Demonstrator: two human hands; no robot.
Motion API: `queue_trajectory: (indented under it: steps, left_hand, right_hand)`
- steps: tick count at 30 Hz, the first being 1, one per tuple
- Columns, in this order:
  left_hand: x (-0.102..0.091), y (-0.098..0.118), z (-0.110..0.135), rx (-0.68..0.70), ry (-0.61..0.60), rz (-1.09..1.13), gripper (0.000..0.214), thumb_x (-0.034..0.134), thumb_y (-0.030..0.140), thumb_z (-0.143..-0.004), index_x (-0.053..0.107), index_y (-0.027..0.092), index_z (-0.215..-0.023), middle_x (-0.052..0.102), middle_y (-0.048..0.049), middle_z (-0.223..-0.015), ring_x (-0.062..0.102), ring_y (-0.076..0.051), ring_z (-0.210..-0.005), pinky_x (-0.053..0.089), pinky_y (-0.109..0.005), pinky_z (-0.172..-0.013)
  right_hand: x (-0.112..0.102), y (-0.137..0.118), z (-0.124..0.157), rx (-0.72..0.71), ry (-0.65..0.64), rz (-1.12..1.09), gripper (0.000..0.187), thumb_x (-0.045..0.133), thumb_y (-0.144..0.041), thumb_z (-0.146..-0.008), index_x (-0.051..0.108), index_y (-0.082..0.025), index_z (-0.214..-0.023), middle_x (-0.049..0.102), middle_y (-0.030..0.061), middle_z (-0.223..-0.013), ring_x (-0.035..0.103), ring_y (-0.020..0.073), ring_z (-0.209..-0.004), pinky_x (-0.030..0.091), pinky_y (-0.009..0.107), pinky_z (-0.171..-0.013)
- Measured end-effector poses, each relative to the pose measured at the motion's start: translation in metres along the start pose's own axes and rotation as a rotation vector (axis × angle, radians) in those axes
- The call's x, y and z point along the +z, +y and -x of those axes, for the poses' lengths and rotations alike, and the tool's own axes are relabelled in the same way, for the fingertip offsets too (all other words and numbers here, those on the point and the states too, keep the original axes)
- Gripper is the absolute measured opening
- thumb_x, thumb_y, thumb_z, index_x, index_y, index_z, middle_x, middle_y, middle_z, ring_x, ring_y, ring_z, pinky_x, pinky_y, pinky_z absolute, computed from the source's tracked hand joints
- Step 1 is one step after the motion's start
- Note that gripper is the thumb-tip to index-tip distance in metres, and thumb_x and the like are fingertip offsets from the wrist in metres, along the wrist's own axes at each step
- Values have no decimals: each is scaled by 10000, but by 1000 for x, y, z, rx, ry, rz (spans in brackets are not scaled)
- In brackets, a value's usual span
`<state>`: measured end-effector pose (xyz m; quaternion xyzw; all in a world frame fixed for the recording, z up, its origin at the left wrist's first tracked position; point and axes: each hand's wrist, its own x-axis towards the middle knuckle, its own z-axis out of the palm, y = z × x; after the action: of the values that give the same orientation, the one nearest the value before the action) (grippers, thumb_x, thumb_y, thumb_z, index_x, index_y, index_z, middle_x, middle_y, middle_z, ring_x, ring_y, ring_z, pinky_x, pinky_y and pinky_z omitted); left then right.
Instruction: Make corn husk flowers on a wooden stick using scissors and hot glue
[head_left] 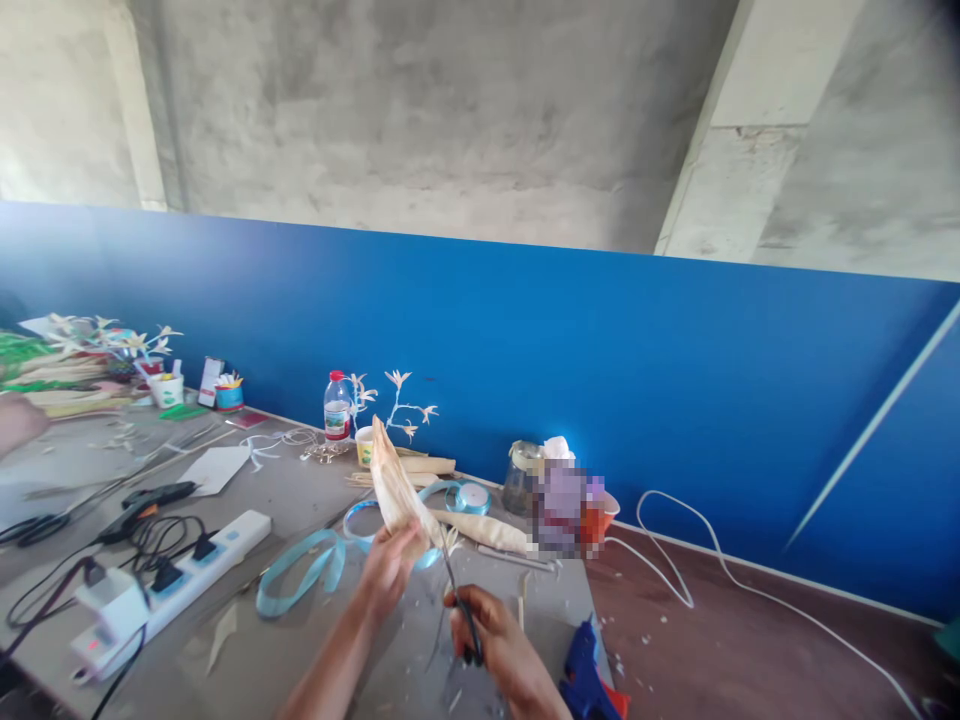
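My left hand point(391, 568) is closed around the lower end of a pale, dry husk point(391, 480), which looks like corn husk and stands up with its pointed tip at the top. My right hand point(491, 635) grips scissors point(470, 625) by their dark handles. Their blades point up and lie against the husk's right lower edge; whether they are cutting into it I cannot tell. Behind my hands, another pale husk piece point(487, 530) lies on the table. Light blue ribbon point(300, 580) loops to the left of my left hand.
A white power strip point(232, 540) with plugs and cables is at left, beside a black glue gun point(142, 505). A blue glue gun point(585, 665) sits at the right table edge. Bottle point(337, 408), glass jar point(521, 480) and husk flowers point(409, 405) stand behind. Another person's hand point(19, 420) shows far left.
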<state>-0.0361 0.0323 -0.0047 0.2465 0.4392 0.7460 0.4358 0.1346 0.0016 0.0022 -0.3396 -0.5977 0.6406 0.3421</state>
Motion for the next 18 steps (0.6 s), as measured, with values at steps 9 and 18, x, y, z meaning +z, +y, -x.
queue_trajectory:
  steps: [9,18]
  left_hand:
    - [9,-5,2,83,-16,-206,355,733,358,-532,653,114,-777,676,-54,-645,605,-201,-620,459,-294,-588]
    - [18,-11,23,213,-292,-500,269,620,265,-632,645,147,-873,662,-46,-752,586,-235,-738,450,-310,-694]
  right_hand:
    - [-10,2,1,-58,49,82,461,586,-563,-718,589,-130,-877,501,-22,-545,424,100,-520,312,234,-517]
    - [4,20,-18,-207,440,-159,484,714,-442,-604,547,-163,-962,560,-3,-690,520,137,-624,407,243,-570]
